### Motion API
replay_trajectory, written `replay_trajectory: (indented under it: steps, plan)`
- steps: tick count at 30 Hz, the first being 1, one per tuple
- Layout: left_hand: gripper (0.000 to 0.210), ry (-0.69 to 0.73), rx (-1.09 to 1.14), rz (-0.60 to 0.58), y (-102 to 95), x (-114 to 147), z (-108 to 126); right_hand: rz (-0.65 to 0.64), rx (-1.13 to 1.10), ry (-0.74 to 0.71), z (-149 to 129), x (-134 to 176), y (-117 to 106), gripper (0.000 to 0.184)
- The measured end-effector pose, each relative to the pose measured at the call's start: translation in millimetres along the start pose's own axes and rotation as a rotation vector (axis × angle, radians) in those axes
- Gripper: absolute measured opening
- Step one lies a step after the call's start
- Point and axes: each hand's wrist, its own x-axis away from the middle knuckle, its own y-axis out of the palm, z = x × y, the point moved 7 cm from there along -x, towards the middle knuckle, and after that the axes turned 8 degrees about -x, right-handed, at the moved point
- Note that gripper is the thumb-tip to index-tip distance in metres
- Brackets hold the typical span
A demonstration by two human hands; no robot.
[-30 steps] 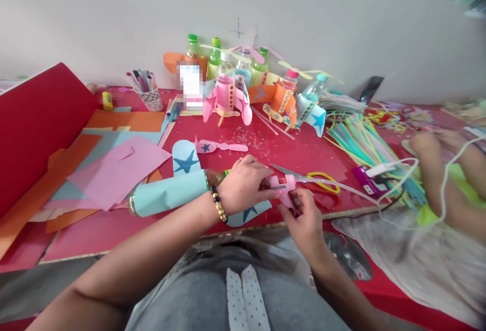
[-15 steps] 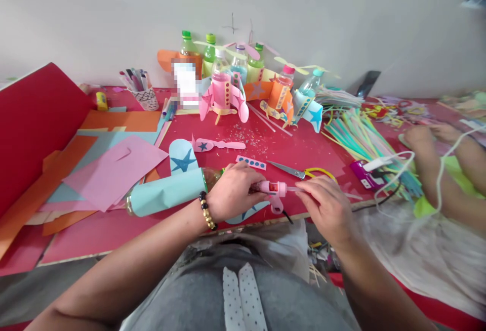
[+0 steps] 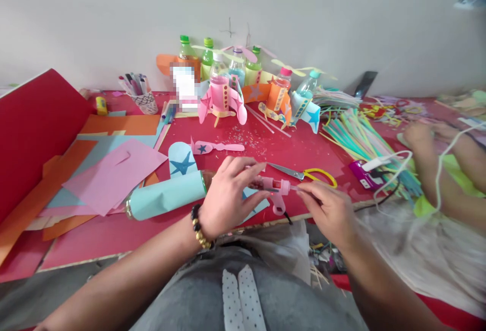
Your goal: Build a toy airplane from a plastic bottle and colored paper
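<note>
A pink hot glue gun (image 3: 279, 202) lies at the table's front edge. My right hand (image 3: 328, 212) pinches the clear glue stick (image 3: 294, 188) that juts from its rear end. My left hand (image 3: 233, 194), with a beaded bracelet at the wrist, is open beside the gun's front, fingers and thumb spread apart. Left of that hand lies a bottle wrapped in light blue paper (image 3: 167, 195). A blue paper piece with a dark star (image 3: 183, 161) touches the bottle's upper side; another blue piece (image 3: 256, 207) is partly under my left hand. Yellow-handled scissors (image 3: 304, 173) lie behind the gun.
Decorated bottle rockets (image 3: 220, 93) stand along the wall. Coloured paper sheets (image 3: 114, 169) cover the left side, near a cup of pens (image 3: 142, 98). At right are a purple power strip (image 3: 366, 175), a white cable, straws (image 3: 364, 138) and another person's arms (image 3: 433, 154).
My left hand has let go of the glue gun and spread its fingers, now covering the dotted pink strip. My right hand still holds the glue stick at the gun's rear.
</note>
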Motion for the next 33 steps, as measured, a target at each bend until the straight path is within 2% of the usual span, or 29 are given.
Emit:
replay_trajectory:
  steps: [2, 3, 6, 7, 9, 11, 13, 16, 18, 24, 29, 33]
  plan:
    - [0.025, -0.040, 0.177, 0.020, 2.2, 14, 2, 0.059, 0.012, 0.077, 5, 3, 0, 0.011]
    - [0.020, -0.085, 0.280, -0.051, 12.5, 21, 2, 0.088, 0.021, 0.109, 7, 5, -1, 0.010]
    - [0.036, -0.360, 0.580, -0.327, 61.4, 43, -5, 0.142, 0.037, 0.164, 7, 10, 1, 0.009]
    - [0.043, -0.452, 0.729, -0.356, 76.0, 47, -6, 0.146, 0.035, 0.170, 5, 10, 3, 0.009]
    - [0.046, -0.498, 1.062, -0.420, 100.5, 47, 4, 0.149, 0.035, 0.165, 0, 9, 5, 0.009]
    - [0.043, -0.533, 1.311, -0.399, 113.5, 43, 12, 0.158, 0.060, 0.138, -6, 8, 4, 0.010]
    - [0.040, -0.595, 1.434, -0.318, 118.9, 40, 13, 0.156, 0.109, 0.091, -13, 7, 2, 0.010]
    - [0.041, -0.714, 1.497, -0.202, 122.3, 45, 7, 0.096, 0.177, 0.032, -20, 7, -1, 0.011]
    - [0.039, -0.745, 1.497, -0.177, 123.6, 50, 3, 0.053, 0.213, 0.021, -23, 8, -2, 0.013]
    - [0.032, -0.624, 1.385, -0.139, 118.3, 48, -3, -0.018, 0.237, 0.060, -30, 6, -5, 0.017]
    - [0.029, -0.614, 1.339, -0.149, 116.5, 46, -4, -0.121, 0.092, 0.195, -18, 2, -7, 0.024]
    - [0.029, -0.618, 1.348, -0.162, 115.7, 45, -4, -0.283, -0.182, 0.386, 1, 3, 2, 0.035]
